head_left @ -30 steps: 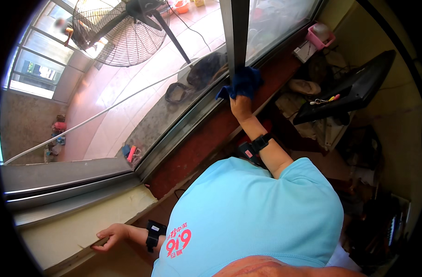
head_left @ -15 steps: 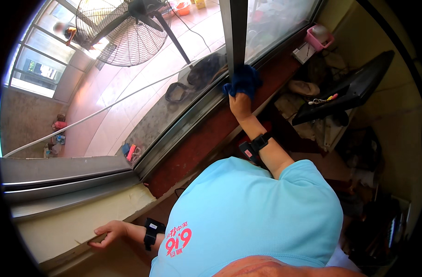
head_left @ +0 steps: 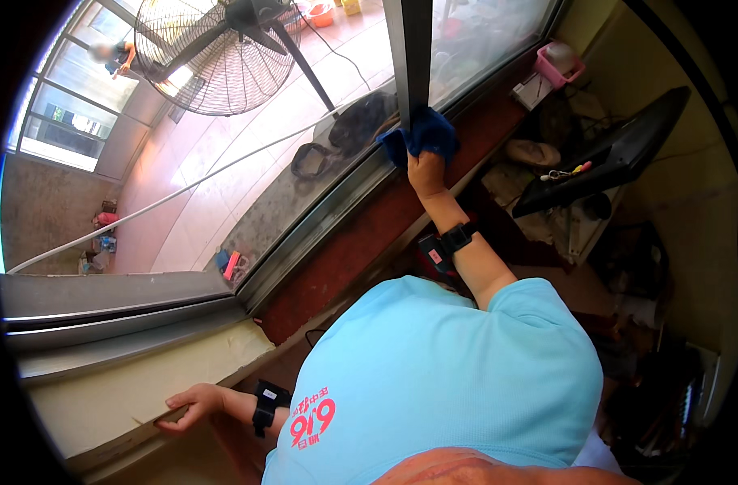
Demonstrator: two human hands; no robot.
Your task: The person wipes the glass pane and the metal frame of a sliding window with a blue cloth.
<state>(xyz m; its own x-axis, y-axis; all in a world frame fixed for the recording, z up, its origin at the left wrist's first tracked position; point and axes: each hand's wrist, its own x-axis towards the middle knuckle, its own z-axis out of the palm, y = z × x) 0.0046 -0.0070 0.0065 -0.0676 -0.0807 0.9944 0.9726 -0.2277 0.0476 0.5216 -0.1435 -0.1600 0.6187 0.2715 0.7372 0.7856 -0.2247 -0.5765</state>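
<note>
My right hand (head_left: 427, 173) is closed on a crumpled dark blue cloth (head_left: 434, 136). It presses the cloth around the foot of the upright metal window post (head_left: 413, 65), where the post meets the sliding track (head_left: 320, 212). My left hand (head_left: 193, 406) rests against the front edge of the cream-coloured sill (head_left: 155, 380) at lower left. Its thumb and fingers are apart, and nothing is held in it. Each wrist wears a black strapped device.
Beyond the window opening stand a large black fan (head_left: 223, 56) and a long white pole (head_left: 175, 192). A dark red ledge (head_left: 328, 279) runs along the track. At right are a tilted black monitor (head_left: 628, 153) and a pink basket (head_left: 556, 71). Another person (head_left: 125, 58) is far off at upper left.
The cloth has shifted, and a fold now spreads left over the track. My right hand has turned slightly. My left hand stays at the sill's edge. The far person has moved slightly.
</note>
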